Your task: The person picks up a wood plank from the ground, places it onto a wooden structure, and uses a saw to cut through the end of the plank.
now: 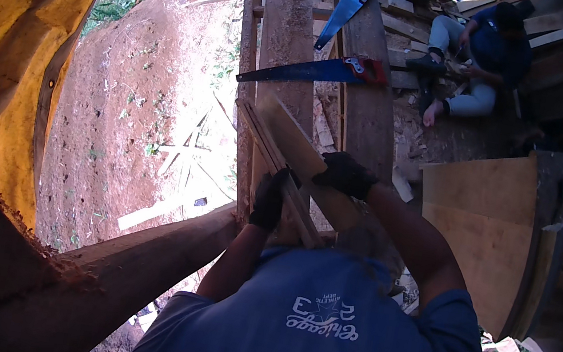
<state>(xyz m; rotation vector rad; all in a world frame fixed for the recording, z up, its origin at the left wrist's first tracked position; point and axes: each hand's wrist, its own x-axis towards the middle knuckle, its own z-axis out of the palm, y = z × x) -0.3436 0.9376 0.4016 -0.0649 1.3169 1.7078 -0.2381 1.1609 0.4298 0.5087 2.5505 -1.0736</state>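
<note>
Both my hands wear black gloves. My left hand [268,200] is closed round a narrow wooden strip [301,217], which looks layered or split along its length. My right hand [345,175] grips the edge of a wider, pale wooden board [293,139] lying aslant beside the strip. The two pieces run close together, their far ends meeting over the planks in front of me. Past those ends lies a handsaw [298,71] with a dark blue blade and red handle. Farther off, a second handsaw [344,15] with a lighter blue blade rests across the planks.
Long thick planks [292,41] covered in sawdust stretch away ahead. A heavy beam [160,245] crosses at lower left, near an orange tarp [15,45]. A large panel [480,222] stands at right. Beyond it a person [490,47] sits among wood scraps.
</note>
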